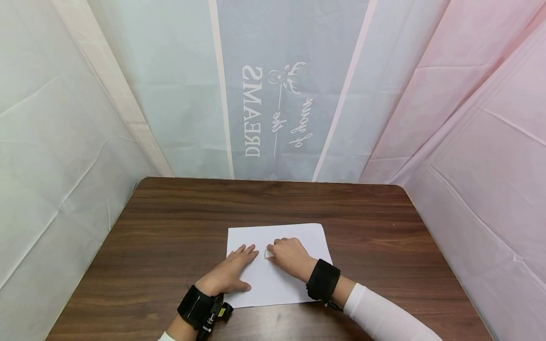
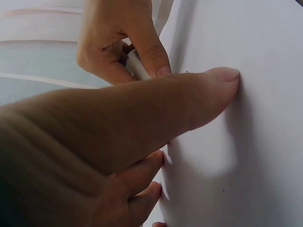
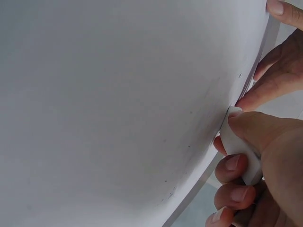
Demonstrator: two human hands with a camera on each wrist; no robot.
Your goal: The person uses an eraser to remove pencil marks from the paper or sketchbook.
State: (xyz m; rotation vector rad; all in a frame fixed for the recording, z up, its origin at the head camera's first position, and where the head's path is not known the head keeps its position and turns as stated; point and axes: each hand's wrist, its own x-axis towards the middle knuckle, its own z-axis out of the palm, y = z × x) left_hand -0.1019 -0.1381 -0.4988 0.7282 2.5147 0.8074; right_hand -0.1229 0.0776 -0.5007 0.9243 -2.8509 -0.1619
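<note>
A sheet of white paper [image 1: 273, 296] lies on the brown table. My left hand [image 1: 230, 271] rests on its left part with fingers spread, thumb toward the near edge. In my right hand [image 1: 292, 257], thumb and curled fingers pinch a white eraser [image 3: 240, 144], whose tip meets the paper in the right wrist view. From the head view only a small end of the eraser shows; the rest is hidden by the fingers. Dark specks and a faint grey smudge mark the paper near it. The left thumb [image 2: 189, 99] crosses in front of the right hand in the left wrist view.
The wood-grain table [image 1: 170, 227] runs out on all sides of the paper. Pale cloth with mirrored lettering [image 1: 252, 111] hangs behind it, and more cloth walls stand at left and right. A black strap with a camera [image 1: 209, 312] sits on the left wrist.
</note>
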